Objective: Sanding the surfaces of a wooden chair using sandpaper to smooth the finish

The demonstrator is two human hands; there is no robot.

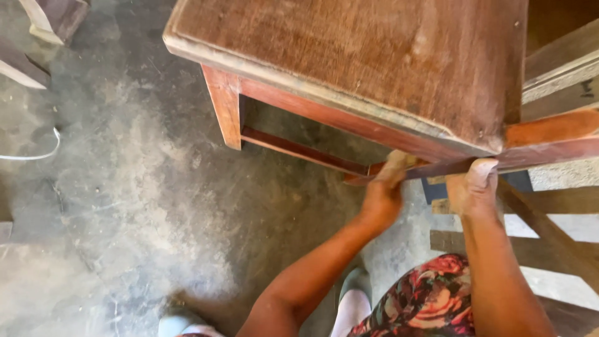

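A brown wooden table [374, 56] fills the upper middle, seen from above, with reddish legs and a low rail [299, 150]. A reddish wooden bar [549, 140] runs from under the table's near corner out to the right. My left hand [382, 193] reaches up under the table edge and grips the bar's left end, fingers hidden behind it. My right hand [472, 190] grips the same bar just right of the corner, thumb pressed up against it. Both forearms rise from the bottom of the frame.
The floor [125, 206] is dusty grey concrete. A white cable [37, 153] lies at the left edge. Wooden slats [549, 243] lie at the lower right, and wood pieces [43, 25] sit at the upper left. My patterned clothing [430, 299] and shoes [355, 287] show below.
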